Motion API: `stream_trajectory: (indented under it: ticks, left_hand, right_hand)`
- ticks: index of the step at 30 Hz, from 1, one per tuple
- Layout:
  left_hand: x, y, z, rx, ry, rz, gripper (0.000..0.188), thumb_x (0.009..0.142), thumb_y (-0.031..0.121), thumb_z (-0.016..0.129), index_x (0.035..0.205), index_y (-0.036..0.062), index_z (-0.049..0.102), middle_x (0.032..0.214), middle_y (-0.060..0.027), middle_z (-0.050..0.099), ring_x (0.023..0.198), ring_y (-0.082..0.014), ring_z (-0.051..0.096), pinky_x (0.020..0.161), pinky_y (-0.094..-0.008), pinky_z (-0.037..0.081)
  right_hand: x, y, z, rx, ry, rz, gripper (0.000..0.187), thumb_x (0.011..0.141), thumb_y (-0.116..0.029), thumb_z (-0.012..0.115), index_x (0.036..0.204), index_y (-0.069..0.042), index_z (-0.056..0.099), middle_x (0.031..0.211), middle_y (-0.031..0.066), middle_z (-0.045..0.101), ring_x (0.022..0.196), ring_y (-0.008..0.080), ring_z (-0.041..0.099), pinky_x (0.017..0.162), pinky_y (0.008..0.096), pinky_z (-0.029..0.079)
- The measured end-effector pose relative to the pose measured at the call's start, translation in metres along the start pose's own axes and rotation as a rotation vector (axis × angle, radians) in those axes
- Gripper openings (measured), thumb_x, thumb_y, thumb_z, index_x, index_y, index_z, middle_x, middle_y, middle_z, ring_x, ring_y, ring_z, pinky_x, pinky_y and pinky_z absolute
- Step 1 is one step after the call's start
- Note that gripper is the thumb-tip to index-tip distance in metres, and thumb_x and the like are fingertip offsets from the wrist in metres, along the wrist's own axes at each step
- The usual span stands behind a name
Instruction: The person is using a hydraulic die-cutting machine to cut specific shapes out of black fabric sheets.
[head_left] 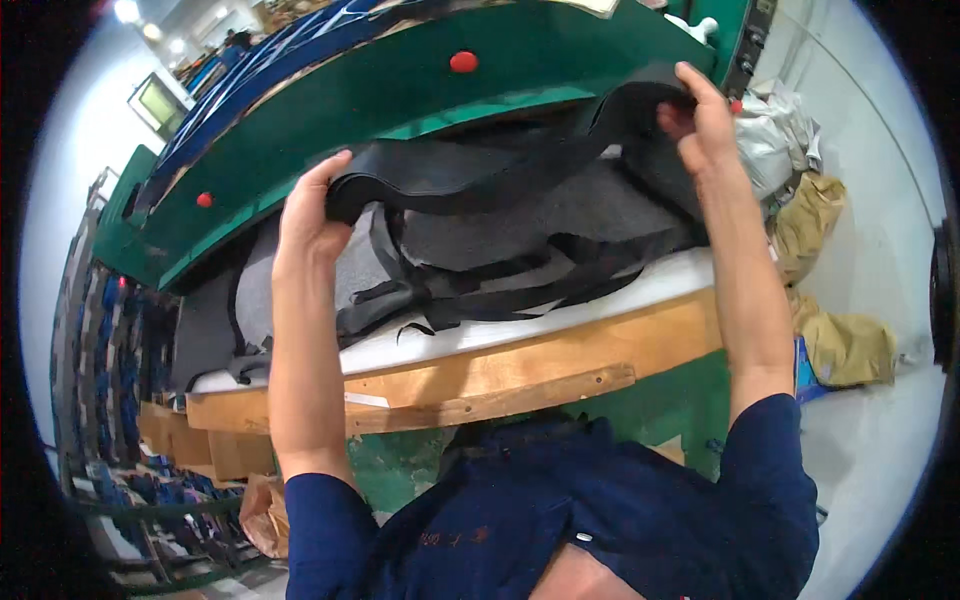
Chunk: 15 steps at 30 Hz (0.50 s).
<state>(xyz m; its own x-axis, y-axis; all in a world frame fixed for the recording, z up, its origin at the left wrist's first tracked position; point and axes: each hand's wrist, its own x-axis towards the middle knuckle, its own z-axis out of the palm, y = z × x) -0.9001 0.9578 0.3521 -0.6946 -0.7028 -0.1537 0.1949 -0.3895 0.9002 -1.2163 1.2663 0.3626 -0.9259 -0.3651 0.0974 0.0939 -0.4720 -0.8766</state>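
Note:
A long, wide black strip of flexible sheet material (460,175), seemingly in layers, hangs in a sagging wave between my hands. My left hand (312,210) grips its left end, thumb upward. At the far right, my right hand (705,125) holds the other end, slightly blurred, with the fingers partly behind the material. Below the strip lies grey sheet material (500,225) with cut-out edges. Narrow black offcuts (480,285) are tangled along its near side, on a white board (520,325).
A green machine beam (330,120) with red buttons (463,62) spans the far side. The board has a wooden front edge (540,360). Tan sacks (845,345) and a white bag (765,150) stand at right. Cardboard boxes (205,445) and a loaded rack (95,350) are at left.

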Motion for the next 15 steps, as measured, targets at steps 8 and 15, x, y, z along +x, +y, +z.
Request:
stream_trajectory:
  ticks: [8,15]
  left_hand:
    - [-0.139,0.042,-0.005,-0.149,-0.053,0.175,0.02,0.089,0.017,0.066,0.101,0.0003,0.067,0.098,-0.0088,0.071,0.086,-0.019,0.068,0.082,-0.0346,0.055]
    - [-0.243,0.065,-0.081,-0.131,0.056,0.353,0.022,0.09,0.018,0.066,0.103,0.0007,0.066,0.094,-0.0079,0.069,0.078,-0.0157,0.067,0.071,-0.0308,0.055]
  right_hand:
    - [-0.039,-0.05,0.021,0.16,-0.314,-0.025,0.043,0.1,-0.029,0.049,0.131,0.0,0.055,0.128,0.0156,0.061,0.112,0.0286,0.062,0.097,0.041,0.05]
    - [-0.087,-0.018,0.074,-0.214,-0.346,-0.529,0.057,0.099,-0.036,0.048,0.146,-0.005,0.041,0.139,0.0182,0.051,0.121,0.0318,0.054,0.103,0.0437,0.044]
